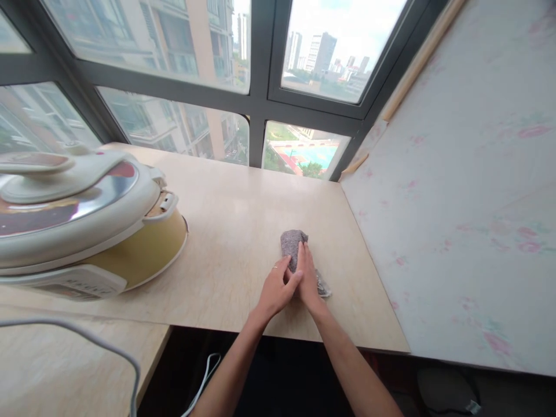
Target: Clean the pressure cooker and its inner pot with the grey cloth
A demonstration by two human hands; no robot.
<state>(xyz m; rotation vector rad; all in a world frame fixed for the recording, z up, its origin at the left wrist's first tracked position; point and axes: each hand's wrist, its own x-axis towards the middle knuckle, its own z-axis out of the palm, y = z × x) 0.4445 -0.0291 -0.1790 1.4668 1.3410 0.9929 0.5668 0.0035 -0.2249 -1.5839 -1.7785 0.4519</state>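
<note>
Rolled gray cloth [293,238]: middle portion concealed beneath the left grip [275,288] and right grip [307,277]. Electric cooker [143,255]: truncated by the left edge; markings on its control panel [93,284] illegible. Pale cord [104,346]: cut off at left and bottom. Forearms [238,359]: cropped below. Dark object [447,389], lower right: obscured by shadow, identity indeterminate.

A thin, light-coloured ring [275,267] is worn on a finger of the left hand [274,291], forearms [336,341] are bare, and the dark patch between them can't really be made out tbh.
</note>
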